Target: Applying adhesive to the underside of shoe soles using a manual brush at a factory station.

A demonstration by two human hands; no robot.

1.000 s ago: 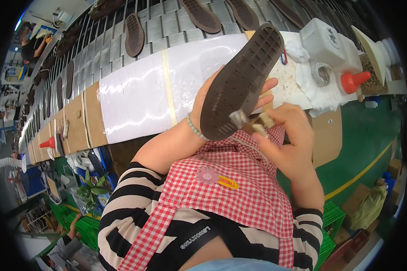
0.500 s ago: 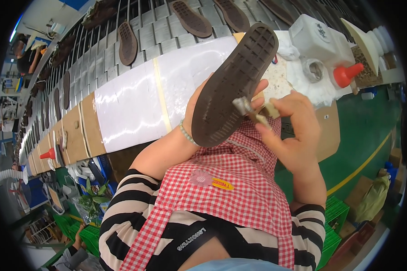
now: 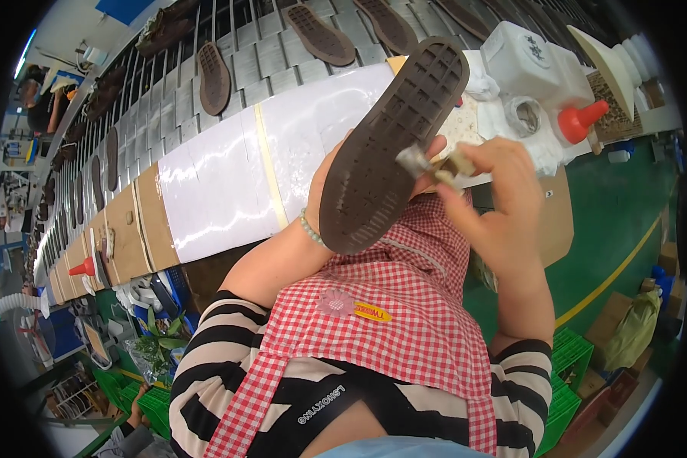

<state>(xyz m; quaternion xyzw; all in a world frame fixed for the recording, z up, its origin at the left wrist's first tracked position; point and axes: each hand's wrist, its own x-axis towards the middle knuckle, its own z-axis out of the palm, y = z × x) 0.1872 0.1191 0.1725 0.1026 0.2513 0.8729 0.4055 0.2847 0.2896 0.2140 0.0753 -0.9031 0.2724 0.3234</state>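
Observation:
A dark brown shoe sole [image 3: 378, 164] is tilted up in front of my chest, its grid-patterned tread at the upper end. From behind it, my left hand [image 3: 327, 172] grips the sole, with fingertips showing past its right edge. My right hand [image 3: 500, 195] pinches a small brush [image 3: 415, 161], partly blurred, with a whitish head and a pale wrapped handle. That head lies over the right edge of the sole; whether it touches the surface I cannot tell.
A slatted metal conveyor [image 3: 263, 65] bearing more brown soles runs along the far side. White sheeting [image 3: 214, 179] covers the bench before it. At the right stand a white plastic jug [image 3: 515, 57], a plastic-lined cup [image 3: 524, 116] and a red nozzle cap [image 3: 582, 122]. Green crates [image 3: 569, 362] sit below.
My right hand and the brush have shifted slightly upward along the sole's edge. The sole has moved a little to the left in my left hand.

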